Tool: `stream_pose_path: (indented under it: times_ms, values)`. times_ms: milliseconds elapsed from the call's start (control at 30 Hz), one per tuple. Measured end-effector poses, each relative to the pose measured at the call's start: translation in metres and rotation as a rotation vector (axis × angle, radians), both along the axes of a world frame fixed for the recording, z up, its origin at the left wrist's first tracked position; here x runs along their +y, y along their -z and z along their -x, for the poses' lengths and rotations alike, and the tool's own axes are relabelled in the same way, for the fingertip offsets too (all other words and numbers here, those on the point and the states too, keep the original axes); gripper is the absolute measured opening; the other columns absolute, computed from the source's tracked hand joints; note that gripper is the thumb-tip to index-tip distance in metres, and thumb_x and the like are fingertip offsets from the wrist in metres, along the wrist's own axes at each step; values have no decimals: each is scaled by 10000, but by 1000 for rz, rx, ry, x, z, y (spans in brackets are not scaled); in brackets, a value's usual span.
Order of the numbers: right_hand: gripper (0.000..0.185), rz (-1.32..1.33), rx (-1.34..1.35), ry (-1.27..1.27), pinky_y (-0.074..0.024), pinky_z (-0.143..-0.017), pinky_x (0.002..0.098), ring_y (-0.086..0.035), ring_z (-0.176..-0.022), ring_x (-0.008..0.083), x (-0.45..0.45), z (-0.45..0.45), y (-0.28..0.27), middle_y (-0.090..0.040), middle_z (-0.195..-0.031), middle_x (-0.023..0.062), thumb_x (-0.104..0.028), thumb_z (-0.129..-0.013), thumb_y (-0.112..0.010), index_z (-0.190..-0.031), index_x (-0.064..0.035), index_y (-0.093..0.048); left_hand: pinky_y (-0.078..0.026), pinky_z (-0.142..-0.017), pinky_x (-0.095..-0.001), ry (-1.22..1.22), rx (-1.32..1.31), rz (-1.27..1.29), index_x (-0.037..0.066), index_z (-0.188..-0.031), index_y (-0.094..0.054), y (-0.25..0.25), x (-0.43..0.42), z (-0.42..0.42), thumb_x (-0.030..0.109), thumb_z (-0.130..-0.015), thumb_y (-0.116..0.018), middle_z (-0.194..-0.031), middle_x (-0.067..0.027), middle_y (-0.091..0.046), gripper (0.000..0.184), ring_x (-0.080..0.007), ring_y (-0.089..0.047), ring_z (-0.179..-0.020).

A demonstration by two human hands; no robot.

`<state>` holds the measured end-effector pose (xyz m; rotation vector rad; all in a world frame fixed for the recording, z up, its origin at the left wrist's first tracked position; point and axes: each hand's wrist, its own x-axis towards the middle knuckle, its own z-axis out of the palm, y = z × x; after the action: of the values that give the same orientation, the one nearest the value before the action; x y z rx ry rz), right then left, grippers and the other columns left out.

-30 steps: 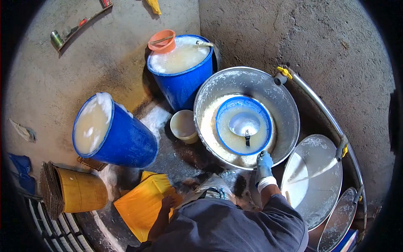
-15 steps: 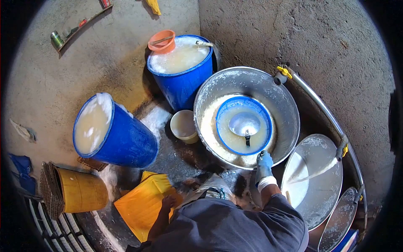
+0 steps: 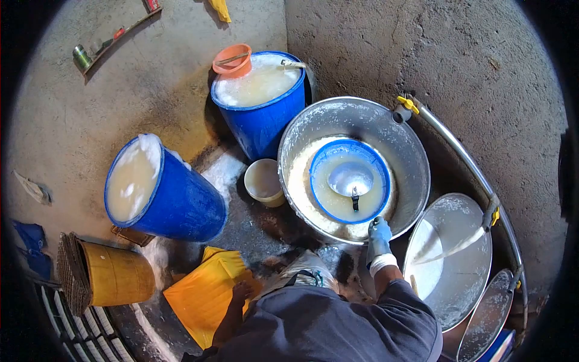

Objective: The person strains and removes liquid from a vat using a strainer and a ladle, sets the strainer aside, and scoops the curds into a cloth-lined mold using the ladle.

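My right hand [image 3: 379, 236], in a pale blue glove, is at the near rim of a large metal vat [image 3: 416, 175], its fingers closed over the edge. Inside the vat, a blue-rimmed basin [image 3: 318, 194] of cloudy liquid sits amid whitish material. A shiny metal bowl [image 3: 351, 177] with a black handle piece rests in that basin, apart from my hand. My left hand [image 3: 242, 291] is bare and low at my side, over a folded yellow-orange sheet [image 3: 196, 301]. Its fingers are too dark to make out, and whether it touches the sheet is unclear.
Two blue barrels [image 3: 190, 208] [image 3: 262, 130] hold cloudy liquid, one with an orange bowl [image 3: 233, 62] on its edge. A white bucket [image 3: 263, 181] stands beside the vat. At right are a second metal vat [image 3: 461, 265] and a pipe [image 3: 461, 148]; a yellow tub [image 3: 120, 273] is at left.
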<state>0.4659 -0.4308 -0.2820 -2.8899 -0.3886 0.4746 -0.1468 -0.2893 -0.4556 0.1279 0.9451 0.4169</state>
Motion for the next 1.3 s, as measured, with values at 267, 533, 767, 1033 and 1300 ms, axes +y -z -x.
stream_pose_path:
  times_ms: [267,533,767,1033,1300]
  values:
    - [279,-5,-13,5,-485,-868,438,-628,-992,325,-1,1,2,-645,-1077,152,-316,-859,-554,-1093,-187,-634,-505,-474,-351,79,384,-133,108,-1049,-564,-13,-5,-10,370,-914,-525,-871,-105,-653,298,-289,-661,-671]
    - [281,-28,-36,-5,-481,-870,436,-623,-1003,323,-3,-1,9,-636,-1089,153,-318,-858,-555,-1093,-181,-625,-456,-464,-311,67,285,-79,131,-1022,-566,-12,-3,-7,381,-893,-587,-816,-67,-638,282,-225,-656,-684]
    - [279,-22,-30,3,-483,-867,434,-624,-999,322,-3,-1,9,-636,-1090,151,-318,-851,-565,-1090,-185,-627,-438,-519,-313,210,498,-165,130,-1020,-561,-22,-3,-13,377,-887,-596,-867,-57,-638,283,-202,-650,-694]
    - [284,-35,-22,11,-480,-872,433,-622,-999,322,-3,-1,9,-638,-1083,150,-317,-851,-565,-1096,-187,-626,-438,-511,-320,170,466,-161,130,-1055,-561,-27,-6,-16,350,-890,-588,-855,-57,-632,276,-201,-652,-692]
    - [287,-20,-19,13,-482,-875,432,-623,-1006,322,-1,0,5,-641,-1089,149,-323,-854,-563,-1093,-180,-632,-486,-552,-360,171,472,-162,129,-1070,-562,-10,-7,-11,399,-904,-535,-865,-78,-625,317,-251,-651,-731]
